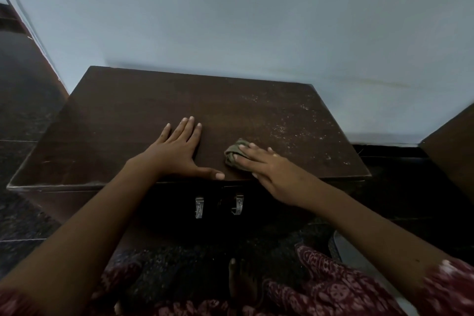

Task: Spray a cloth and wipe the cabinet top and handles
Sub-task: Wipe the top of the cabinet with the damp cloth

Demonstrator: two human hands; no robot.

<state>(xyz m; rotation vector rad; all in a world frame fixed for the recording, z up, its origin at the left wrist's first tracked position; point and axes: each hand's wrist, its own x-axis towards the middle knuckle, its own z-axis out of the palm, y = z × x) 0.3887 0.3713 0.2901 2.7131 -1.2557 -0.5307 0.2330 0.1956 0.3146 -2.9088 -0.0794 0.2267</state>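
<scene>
Pressing my right hand [266, 164] flat on a crumpled olive-green cloth [234, 152], fingers stretched out and only loosely spread over it, not gripping it. The cloth sits near the front edge of the cabinet top [128, 115], a bit right of the middle. My left hand [179, 151] lies palm down on the bare wood just beside it, fingers apart and thumb running along the front edge, holding nothing.

The top is dark brown wood, and the right half toward the back corner is peppered with pale specks [295, 126]; can't tell if that's dust or spray droplets. Below the front edge, two small metal handles [219, 206] hang side by side on the dark front. A plain pale blue wall [230, 20] runs behind the cabinet, dark speckled floor tiles [23, 100] on the left.
</scene>
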